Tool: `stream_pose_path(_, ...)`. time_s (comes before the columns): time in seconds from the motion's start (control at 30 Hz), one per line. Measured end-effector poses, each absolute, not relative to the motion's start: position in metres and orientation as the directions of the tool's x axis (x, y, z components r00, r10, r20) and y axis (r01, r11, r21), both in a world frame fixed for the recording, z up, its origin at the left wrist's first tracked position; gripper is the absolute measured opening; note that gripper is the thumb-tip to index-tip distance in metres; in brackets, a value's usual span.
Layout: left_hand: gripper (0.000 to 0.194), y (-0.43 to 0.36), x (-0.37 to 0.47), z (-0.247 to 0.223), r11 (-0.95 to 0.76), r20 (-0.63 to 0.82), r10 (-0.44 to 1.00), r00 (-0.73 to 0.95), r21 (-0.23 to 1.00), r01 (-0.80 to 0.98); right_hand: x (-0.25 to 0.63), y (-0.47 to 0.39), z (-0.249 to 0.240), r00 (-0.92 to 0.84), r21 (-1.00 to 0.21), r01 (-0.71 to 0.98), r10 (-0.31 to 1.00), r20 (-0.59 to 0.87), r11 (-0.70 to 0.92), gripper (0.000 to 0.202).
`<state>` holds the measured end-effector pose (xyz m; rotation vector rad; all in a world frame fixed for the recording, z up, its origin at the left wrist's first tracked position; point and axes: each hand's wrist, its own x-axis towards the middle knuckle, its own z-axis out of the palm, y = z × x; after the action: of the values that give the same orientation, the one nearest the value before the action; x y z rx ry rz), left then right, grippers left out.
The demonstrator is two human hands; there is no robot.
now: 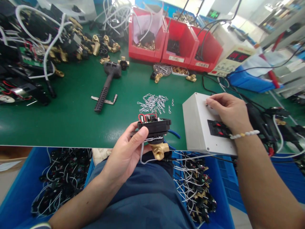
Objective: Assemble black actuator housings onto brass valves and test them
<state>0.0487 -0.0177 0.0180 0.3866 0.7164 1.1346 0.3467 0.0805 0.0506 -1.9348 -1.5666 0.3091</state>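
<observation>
1. My left hand [127, 149] grips a black plastic housing [156, 126] with exposed red wires [142, 118], a brass valve body [160, 150] beneath it, over the green surface's [69, 124] near edge.
2. My right hand [232, 111] pinches a small silver metal toggle [206, 104] on a light-grey rectangular box [197, 124], to the housing's right.
3. Beyond the housing lies a loose pile of bent silver wire clips [153, 103].
4. Farther back stand three red open-fronted plastic bins [144, 54].
</observation>
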Motion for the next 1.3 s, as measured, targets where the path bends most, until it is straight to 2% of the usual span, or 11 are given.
stream_pose_path(0.13, 0.037, -0.017, 0.049, 0.019, 0.365, -0.309, 0.926, 0.217, 0.584, -0.725, 0.344, 0.080, 0.052, 0.292, -0.603, 0.788, 0.939, 0.182, -0.128, 0.017)
stream_pose_path(0.27, 0.023, -0.017, 0.048, 0.024, 0.429, -0.317, 0.900, 0.300, 0.511, -0.745, 0.345, 0.081, 0.051, 0.276, -0.596, 0.796, 0.939, 0.204, -0.104, 0.019)
stream_pose_path(0.53, 0.042, -0.018, 0.048, 0.025, 0.525, -0.283, 0.850, 0.444, 0.402, -0.750, 0.350, 0.082, 0.047, 0.266, -0.598, 0.797, 0.939, 0.217, -0.087, 0.022)
stream_pose_path(0.8, 0.038, -0.019, 0.048, 0.026, 0.544, -0.348, 0.837, 0.423, 0.431, -0.720, 0.345, 0.081, 0.050, 0.257, -0.586, 0.805, 0.945, 0.203, -0.094, 0.016)
stream_pose_path(0.9, 0.033, -0.019, 0.046, 0.027, 0.604, -0.359, 0.790, 0.497, 0.321, -0.729, 0.345, 0.082, 0.051, 0.232, -0.581, 0.809, 0.956, 0.182, -0.086, 0.016)
stream_pose_path(1.03, 0.018, -0.021, 0.042, 0.026, 0.661, -0.206, 0.746, 0.633, 0.120, -0.741, 0.342, 0.082, 0.054, 0.230, -0.575, 0.811, 0.962, 0.145, -0.107, 0.015)
stream_pose_path(1.13, 0.015, -0.021, 0.041, 0.023, 0.664, -0.199, 0.742, 0.641, 0.081, -0.744, 0.340, 0.083, 0.055, 0.269, -0.573, 0.806, 0.954, 0.132, -0.148, 0.013)
stream_pose_path(1.3, 0.020, -0.021, 0.044, 0.021, 0.678, -0.174, 0.730, 0.661, 0.063, -0.732, 0.341, 0.086, 0.050, 0.299, -0.557, 0.818, 0.933, 0.199, -0.143, 0.015)
